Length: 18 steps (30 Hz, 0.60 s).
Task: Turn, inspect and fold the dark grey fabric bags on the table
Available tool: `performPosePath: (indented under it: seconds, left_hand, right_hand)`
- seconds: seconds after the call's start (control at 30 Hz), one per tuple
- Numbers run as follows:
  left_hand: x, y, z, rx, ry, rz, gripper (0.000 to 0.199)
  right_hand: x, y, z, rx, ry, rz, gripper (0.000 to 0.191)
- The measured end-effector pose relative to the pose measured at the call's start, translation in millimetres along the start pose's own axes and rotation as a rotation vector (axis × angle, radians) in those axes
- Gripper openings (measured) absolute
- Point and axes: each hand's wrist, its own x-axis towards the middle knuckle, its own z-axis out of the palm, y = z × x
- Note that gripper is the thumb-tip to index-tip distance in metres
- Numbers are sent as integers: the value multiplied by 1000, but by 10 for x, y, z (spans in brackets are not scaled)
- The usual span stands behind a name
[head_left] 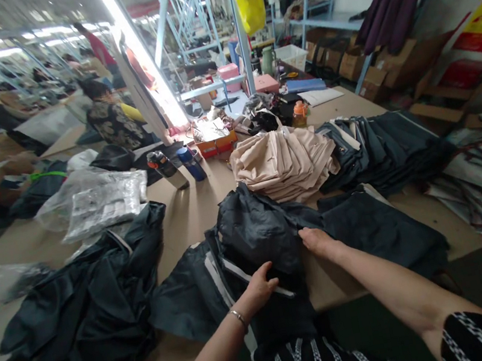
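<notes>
A dark garment (258, 232) with light strips lies bunched on the brown table in front of me. My left hand (260, 288) rests on its near part, thumb and fingers apart, a bracelet on the wrist. At the garment's right edge, my right hand (318, 241) pinches the dark cloth between its fingers. More dark cloth (381, 231) lies flat to the right of that hand. On the left is a loose heap of dark fabric (92, 314).
Behind the garment are a stack of beige pieces (283, 158) and a dark stack (381, 143). Two bottles (179, 167) stand upright left of an orange box (217, 144). Plastic bags (102, 199) lie at the left. Other people sit farther back.
</notes>
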Motion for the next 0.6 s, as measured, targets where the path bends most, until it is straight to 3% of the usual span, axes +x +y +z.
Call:
performPosePath:
  seconds: [0.2,0.3,0.37,0.47,0.53,0.6]
  left_hand:
    - [-80,-20,-85,-15,-35,51,54]
    - [-97,81,-123,-53,-35,52,36]
    - [-116,275,-146,-96,-12,48,22]
    - [-215,742,-203,-462,80,42,30]
    - [-317,1068,-253,-797,97,77,38]
    - [-408,1298,-289,-999,75,101,41]
  right_hand:
    - [-265,148,-997,225,46,-132,29]
    - [-534,77,-1443,579,108,-182,37]
    - [-689,-61,-1600,797,143,-192,38]
    - [-799,-381,-1525,752,278,-229,31]
    - [-791,-628,-1289,661,368,-284,28]
    - [-754,-863,-981,650,393,-310,21]
